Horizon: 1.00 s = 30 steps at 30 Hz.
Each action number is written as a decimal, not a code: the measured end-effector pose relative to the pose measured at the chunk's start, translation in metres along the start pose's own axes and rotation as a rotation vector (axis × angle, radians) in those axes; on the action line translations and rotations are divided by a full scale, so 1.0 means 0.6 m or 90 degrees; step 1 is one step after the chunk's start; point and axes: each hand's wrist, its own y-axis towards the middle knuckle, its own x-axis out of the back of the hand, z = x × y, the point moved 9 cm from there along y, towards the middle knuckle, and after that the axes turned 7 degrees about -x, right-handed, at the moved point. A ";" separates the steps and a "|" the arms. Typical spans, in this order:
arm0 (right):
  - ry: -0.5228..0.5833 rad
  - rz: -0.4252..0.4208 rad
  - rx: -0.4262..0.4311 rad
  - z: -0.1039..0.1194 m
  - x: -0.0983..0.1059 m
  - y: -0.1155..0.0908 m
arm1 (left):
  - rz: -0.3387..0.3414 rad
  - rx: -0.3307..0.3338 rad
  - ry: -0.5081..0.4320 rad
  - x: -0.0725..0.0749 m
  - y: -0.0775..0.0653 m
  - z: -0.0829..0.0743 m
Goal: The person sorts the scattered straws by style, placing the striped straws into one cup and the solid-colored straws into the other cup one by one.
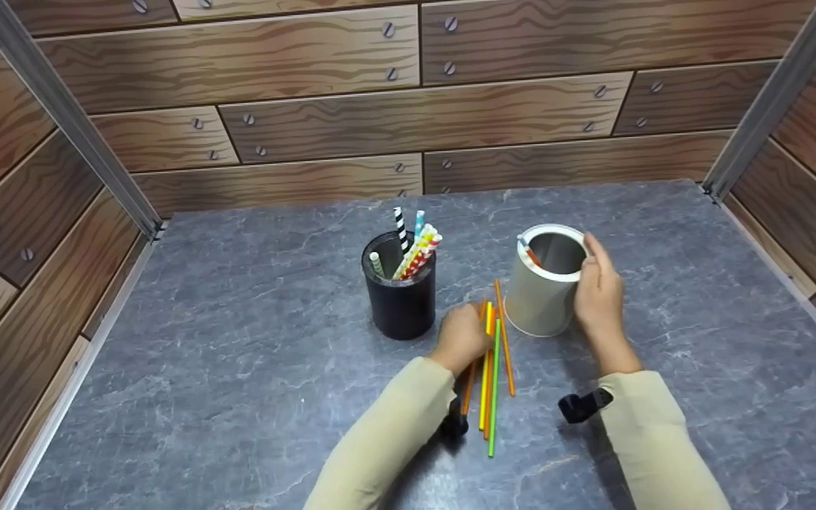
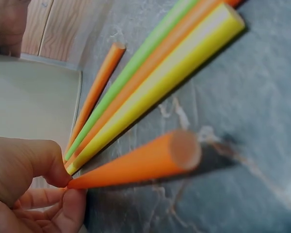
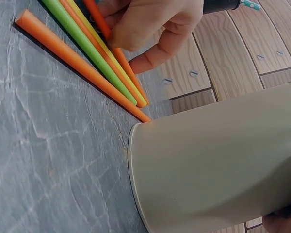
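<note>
My left hand (image 1: 463,338) pinches an orange straw (image 2: 131,167) between thumb and fingers, low over the tabletop. Beside it lie a yellow straw (image 1: 482,411), a green straw (image 1: 493,418) and more orange ones, with one orange straw (image 1: 507,361) set apart on the right. My right hand (image 1: 599,294) holds the right side of a cream-white cup (image 1: 539,308), its fingers up by the rim. Inside that upright cup lean an orange straw (image 1: 533,256) and a bluish one. The right wrist view shows the cup's wall large, with only fingertips of the right hand at the corner.
A black cup (image 1: 402,308) stands left of the white one, holding several patterned paper straws (image 1: 418,255). The grey marbled tabletop (image 1: 238,340) is bounded by wood-patterned walls (image 1: 309,127) at the back and both sides.
</note>
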 end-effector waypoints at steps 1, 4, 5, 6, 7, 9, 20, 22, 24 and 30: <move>-0.001 -0.001 0.001 0.000 0.001 0.000 | 0.001 0.006 -0.008 0.000 0.000 0.002; -0.005 -0.006 0.003 -0.001 0.002 0.000 | 0.006 0.021 -0.013 -0.002 -0.001 0.007; -0.006 -0.007 0.002 -0.002 0.002 0.000 | 0.008 0.025 -0.014 -0.002 -0.001 0.008; -0.006 -0.008 0.002 -0.002 0.002 -0.001 | 0.009 0.028 -0.017 -0.003 -0.002 0.008; -0.006 -0.008 0.003 -0.001 0.003 -0.001 | 0.010 0.032 -0.020 -0.003 -0.002 0.010; -0.007 -0.005 0.003 -0.001 0.002 -0.001 | 0.011 0.045 -0.036 -0.002 -0.002 0.013; -0.006 -0.001 -0.002 0.003 0.005 0.001 | -0.004 0.121 -0.241 -0.011 -0.010 0.038; -0.005 0.002 -0.003 0.002 0.003 0.001 | -0.003 0.135 -0.268 -0.013 -0.010 0.040; -0.003 0.011 -0.007 0.001 0.001 0.000 | -0.003 0.139 -0.273 -0.011 -0.008 0.040; 0.003 0.023 -0.010 -0.001 -0.002 0.001 | -0.021 0.160 -0.412 -0.006 -0.003 0.032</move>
